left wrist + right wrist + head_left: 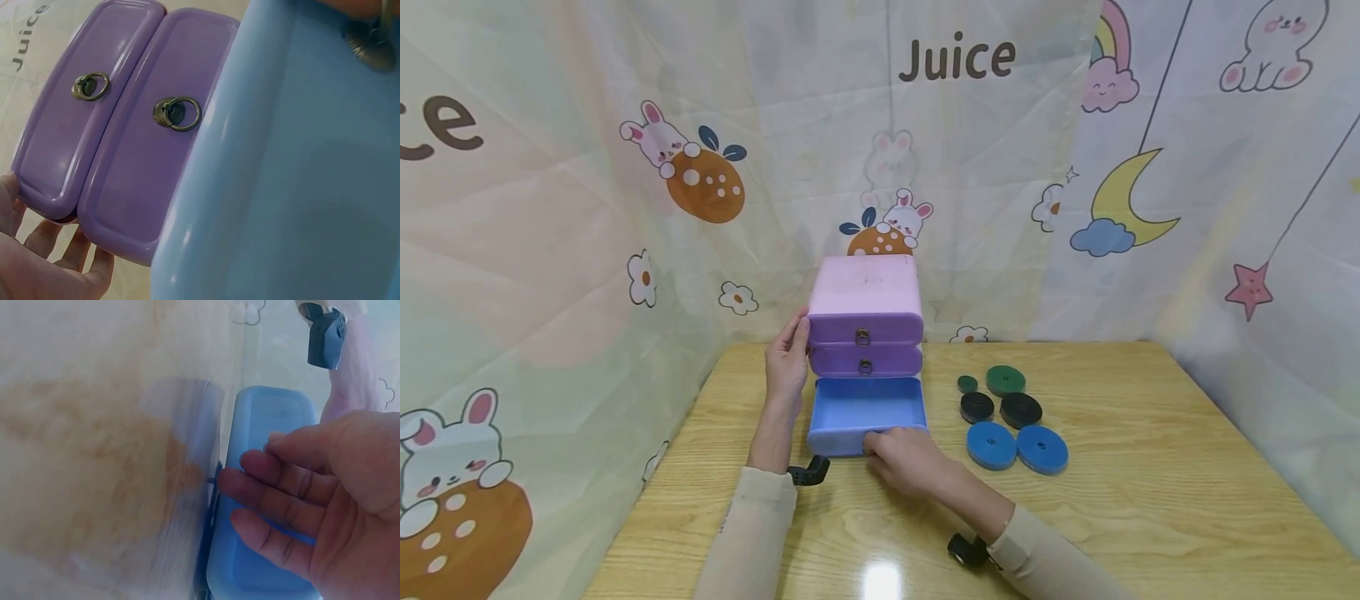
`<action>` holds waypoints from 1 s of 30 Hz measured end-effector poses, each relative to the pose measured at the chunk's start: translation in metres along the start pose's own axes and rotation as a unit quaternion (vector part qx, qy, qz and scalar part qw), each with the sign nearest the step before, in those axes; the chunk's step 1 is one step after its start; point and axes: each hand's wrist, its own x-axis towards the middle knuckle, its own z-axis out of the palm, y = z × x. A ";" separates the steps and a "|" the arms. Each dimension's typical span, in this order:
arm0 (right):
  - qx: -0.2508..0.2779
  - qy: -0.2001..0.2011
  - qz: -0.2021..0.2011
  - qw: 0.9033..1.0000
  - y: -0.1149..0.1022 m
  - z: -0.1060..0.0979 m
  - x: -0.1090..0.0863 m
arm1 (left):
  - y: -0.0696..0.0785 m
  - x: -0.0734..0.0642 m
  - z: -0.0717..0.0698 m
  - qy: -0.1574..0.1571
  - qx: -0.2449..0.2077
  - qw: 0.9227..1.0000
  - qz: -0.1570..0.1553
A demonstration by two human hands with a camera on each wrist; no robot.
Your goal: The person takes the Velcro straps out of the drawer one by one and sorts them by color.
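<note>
A small pink-topped chest of drawers [867, 283] stands on the table, with two purple drawers [835, 361] closed above a blue drawer [842, 440] pulled well out. The blue drawer's inside shows bare. My left hand [787, 354] rests along the chest's left side, its thumb by the upper purple drawer and its fingers spread against the side. At the blue drawer's front, my right hand [906, 458] has its fingers bent at the ring pull [374, 47], whose ring runs up to a finger in the left wrist view. In the right wrist view the hand hides that ring.
Right of the chest lie several flat round rolls in pairs: green [1005, 380], black [1021, 410] and blue [1042, 450]. The wooden table [1120, 517] meets a printed cloth backdrop [985, 208] behind and at both sides.
</note>
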 end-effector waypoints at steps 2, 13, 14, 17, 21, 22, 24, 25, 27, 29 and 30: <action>0.005 0.001 0.005 1.000 0.001 0.000 0.001 | 0.000 0.000 0.000 0.000 -0.003 1.000 0.002; 0.042 -0.013 0.025 0.999 0.009 0.002 0.007 | -0.002 0.000 0.000 -0.005 -0.007 1.000 0.002; 0.043 -0.010 0.026 0.999 0.010 0.003 0.008 | -0.002 0.000 0.000 -0.006 -0.008 1.000 0.003; 0.045 -0.005 0.028 0.999 0.014 0.004 0.012 | -0.003 0.000 0.000 -0.009 -0.008 1.000 0.005; 0.054 0.004 0.028 0.998 0.018 0.004 0.017 | -0.004 0.001 0.000 -0.012 -0.008 1.000 0.009; 0.057 0.007 0.029 0.998 0.019 0.004 0.018 | -0.003 0.001 0.000 -0.012 -0.007 1.000 0.009; 0.071 0.012 0.029 0.997 0.022 0.004 0.021 | -0.003 0.001 0.000 -0.012 -0.007 1.000 0.011; 0.079 0.014 0.030 0.996 0.023 0.004 0.023 | -0.003 0.001 0.000 -0.011 -0.007 1.000 0.011; 0.095 0.019 0.030 0.995 0.025 0.004 0.026 | -0.002 0.001 0.000 -0.010 -0.008 1.000 0.012; 0.110 0.021 0.031 0.993 0.028 0.005 0.029 | -0.002 0.001 -0.001 -0.011 -0.008 1.000 0.013; 0.115 0.021 0.031 0.993 0.029 0.005 0.030 | -0.002 0.001 -0.001 -0.011 -0.009 1.000 0.013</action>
